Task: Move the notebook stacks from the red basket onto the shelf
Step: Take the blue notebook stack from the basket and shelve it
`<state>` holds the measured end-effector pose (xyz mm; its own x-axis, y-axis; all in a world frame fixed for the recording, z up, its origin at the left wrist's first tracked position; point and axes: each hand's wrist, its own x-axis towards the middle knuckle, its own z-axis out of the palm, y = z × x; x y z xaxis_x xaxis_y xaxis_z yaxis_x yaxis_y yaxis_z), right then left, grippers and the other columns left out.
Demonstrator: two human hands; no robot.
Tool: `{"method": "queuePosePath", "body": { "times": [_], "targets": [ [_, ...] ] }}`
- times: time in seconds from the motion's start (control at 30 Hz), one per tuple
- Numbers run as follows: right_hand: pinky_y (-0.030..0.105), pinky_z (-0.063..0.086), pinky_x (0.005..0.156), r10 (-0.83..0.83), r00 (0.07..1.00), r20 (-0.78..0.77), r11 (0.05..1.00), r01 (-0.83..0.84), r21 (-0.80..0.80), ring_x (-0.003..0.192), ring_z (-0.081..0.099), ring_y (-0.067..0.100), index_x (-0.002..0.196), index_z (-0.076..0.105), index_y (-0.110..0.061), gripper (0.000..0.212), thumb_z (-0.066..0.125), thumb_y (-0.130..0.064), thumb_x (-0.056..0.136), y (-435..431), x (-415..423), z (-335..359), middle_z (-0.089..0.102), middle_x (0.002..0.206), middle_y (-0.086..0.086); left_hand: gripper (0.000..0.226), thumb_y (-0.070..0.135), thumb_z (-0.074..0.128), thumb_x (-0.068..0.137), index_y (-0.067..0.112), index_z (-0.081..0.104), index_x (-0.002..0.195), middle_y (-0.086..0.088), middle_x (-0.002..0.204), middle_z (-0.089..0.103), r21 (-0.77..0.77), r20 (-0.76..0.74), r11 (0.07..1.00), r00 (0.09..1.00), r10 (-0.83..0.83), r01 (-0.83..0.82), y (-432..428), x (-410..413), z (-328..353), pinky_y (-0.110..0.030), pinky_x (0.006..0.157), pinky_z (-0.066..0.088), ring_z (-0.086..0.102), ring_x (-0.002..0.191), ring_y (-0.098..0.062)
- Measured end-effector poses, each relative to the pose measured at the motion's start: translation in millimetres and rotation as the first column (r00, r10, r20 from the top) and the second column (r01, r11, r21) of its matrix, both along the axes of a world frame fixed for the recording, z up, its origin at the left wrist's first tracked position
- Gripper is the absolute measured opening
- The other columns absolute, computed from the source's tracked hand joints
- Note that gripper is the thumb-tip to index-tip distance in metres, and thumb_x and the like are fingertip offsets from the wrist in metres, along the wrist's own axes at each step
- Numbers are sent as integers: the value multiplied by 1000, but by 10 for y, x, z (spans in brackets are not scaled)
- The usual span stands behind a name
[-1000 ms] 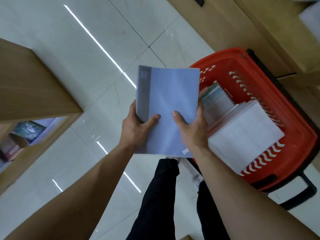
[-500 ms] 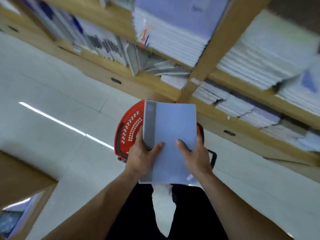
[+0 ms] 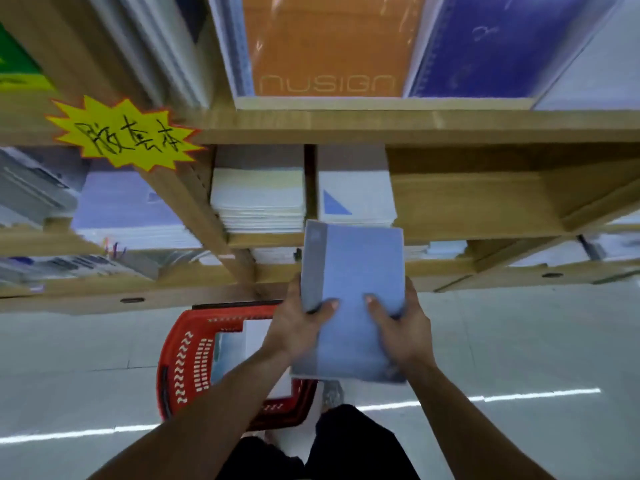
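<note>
Both hands, left (image 3: pixel 298 327) and right (image 3: pixel 401 327), fingers closed on blue stack (image 3: pixel 353 299) | held before shelf (image 3: pixel 346 128), above basket (image 3: pixel 180 358) | risk: loose covers could fan, snag shelf edge

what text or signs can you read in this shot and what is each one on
"nusign": pale letters on the orange notebook cover on the upper shelf.
"胶套本": handwritten in black on the yellow starburst sign fixed to the shelf edge.
Faint scribble-like marks on the dark blue cover beside the orange one: too blurred to read.
Small mark at the top of the grey spine strip on the blue notebook stack held in both hands: too small to read.
</note>
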<state>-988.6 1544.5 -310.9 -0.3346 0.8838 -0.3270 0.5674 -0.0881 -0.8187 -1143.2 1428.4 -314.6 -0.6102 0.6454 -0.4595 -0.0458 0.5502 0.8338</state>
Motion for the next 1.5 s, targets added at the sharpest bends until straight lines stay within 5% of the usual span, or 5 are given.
{"method": "queuePosePath", "body": {
  "times": [0.37,0.7,0.93,1.1,1.5],
  "targets": [
    [19,44,62,144,983,-116,989,-147,-22,84,61,8,140,45,-24,45,59,-26,97,1684,-671,65,63,109,-2,68,36,78,86,17,41,140,9,105,57,-10,-205,995,974,100,-104,1466,-502,225,-2,49,40,54,72,4],
    [47,55,91,155,967,-202,978,-179,-103,103,66,23,125,55,-22,53,69,-40,77,2422,-1388,-356,68,111,2,72,48,68,89,10,36,141,-14,132,61,-161,-345,973,933,99,-162,2158,-952,134,-30,84,46,60,117,-35],
    [39,55,86,207,978,-32,978,-207,-20,109,61,28,128,46,-43,66,61,-72,71,2259,-1158,-409,66,117,-2,68,48,67,90,12,39,141,-14,135,59,-213,-330,960,938,104,-181,2108,-915,16,-35,93,48,58,120,-36],
    [3,44,55,110,981,-157,985,-129,-112,84,60,-3,132,53,-22,41,65,-36,96,1928,-904,-501,63,105,-10,60,39,73,87,15,49,137,-7,131,63,-116,-302,964,933,197,-241,2013,-825,-97,-24,85,47,61,117,-29],
    [14,42,61,145,977,-159,986,-155,-55,84,59,1,132,53,-24,41,62,-42,96,2305,-1283,-438,63,109,-7,70,47,69,89,19,40,146,-10,137,60,-147,-362,966,920,148,-213,2350,-1154,-119,-35,101,48,57,123,-33]
  ]
}}
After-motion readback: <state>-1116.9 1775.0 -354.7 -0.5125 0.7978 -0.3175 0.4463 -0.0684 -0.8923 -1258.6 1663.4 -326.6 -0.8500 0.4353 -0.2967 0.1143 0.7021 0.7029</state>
